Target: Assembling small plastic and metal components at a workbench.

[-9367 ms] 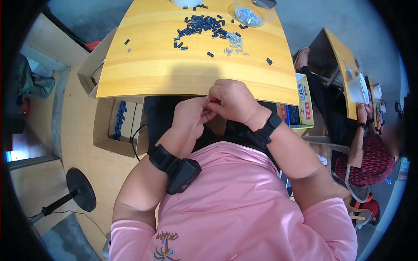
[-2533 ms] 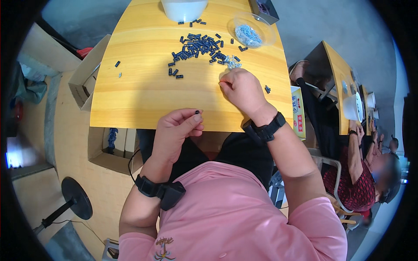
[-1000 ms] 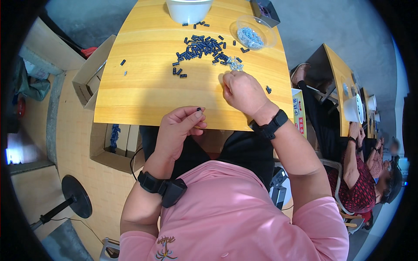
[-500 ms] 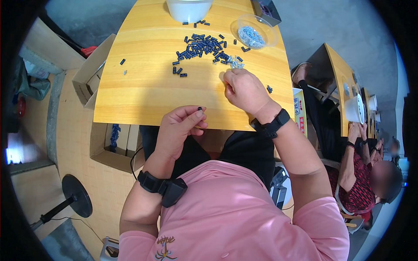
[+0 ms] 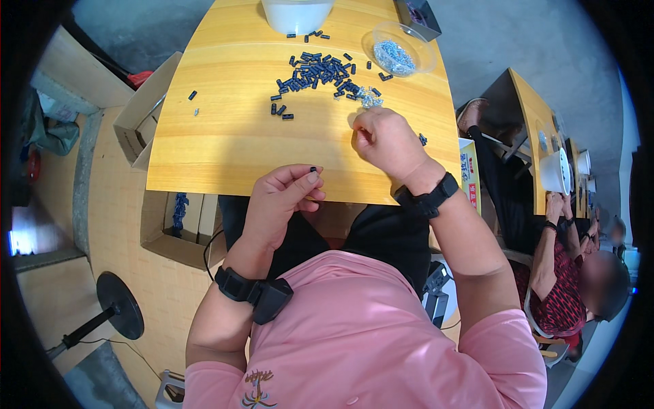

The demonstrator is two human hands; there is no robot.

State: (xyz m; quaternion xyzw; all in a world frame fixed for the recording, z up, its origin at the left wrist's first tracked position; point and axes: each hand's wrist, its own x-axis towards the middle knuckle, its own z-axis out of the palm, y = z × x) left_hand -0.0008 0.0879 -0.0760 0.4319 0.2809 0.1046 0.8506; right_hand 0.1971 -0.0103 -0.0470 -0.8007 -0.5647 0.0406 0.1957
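Note:
Near the table's front edge, my left hand point(image 5: 285, 194) pinches a small black plastic piece point(image 5: 313, 170) between thumb and forefinger. Farther right, my right hand point(image 5: 385, 140) is closed on the tabletop, just in front of a little heap of small silvery metal parts point(image 5: 370, 100). Its fingertips are turned away, so whatever they hold is hidden. A spread pile of short black plastic pieces point(image 5: 317, 71) lies beyond both hands, with a few strays around it. At the far right, a clear round tub point(image 5: 424, 60) contains many more of the silvery parts.
A white bucket point(image 5: 298, 15) stands at the table's far edge, near a dark box point(image 5: 419, 19). Open cardboard boxes point(image 5: 178, 249) sit on the floor at left, with a black round stand base point(image 5: 120, 307) closer. Another person point(image 5: 555, 286) sits at a table on the right.
My right hand has shifted slightly toward me and to the right, away from the silvery heap. My left hand stays almost still with the black piece.

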